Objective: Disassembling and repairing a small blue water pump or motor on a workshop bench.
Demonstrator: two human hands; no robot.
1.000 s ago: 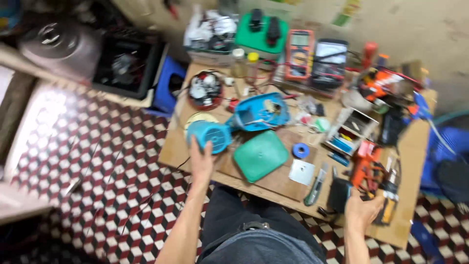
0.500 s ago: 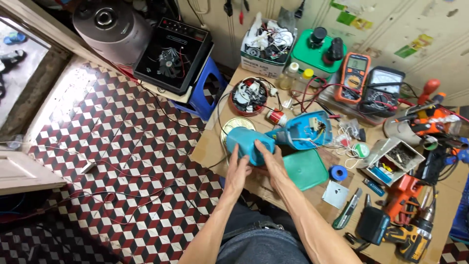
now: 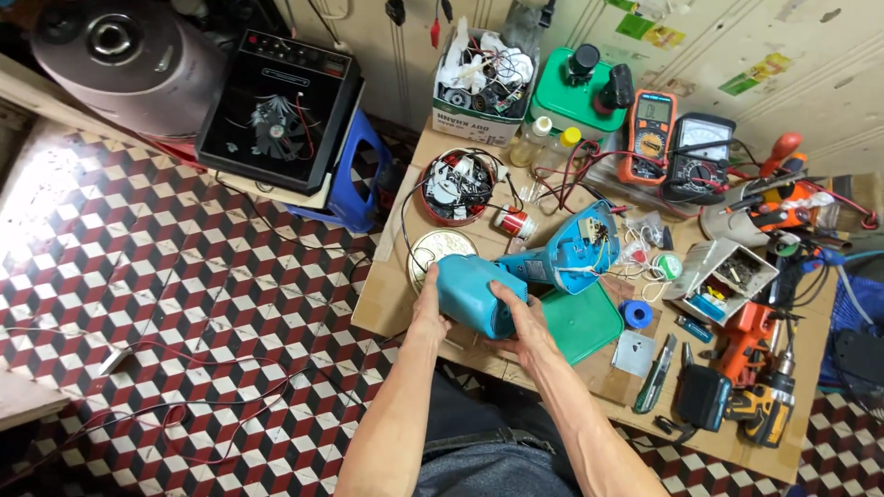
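Note:
A teal power tool with its casing open and wires showing lies on the wooden workbench. My left hand grips the left side of its blocky teal end. On the right side of that same end rests my right hand, fingers wrapped on it. A green plastic lid lies flat just right of my right hand. A round gold tin lid sits behind the tool.
A round tin of parts, a cardboard box of scrap, a green battery and two multimeters stand at the back. Cordless drills, a utility knife and blue tape lie right. A blue stool holds a black cooker.
My right hand came off the bench's right edge and joined the left on the teal tool. The view shifted left and down.

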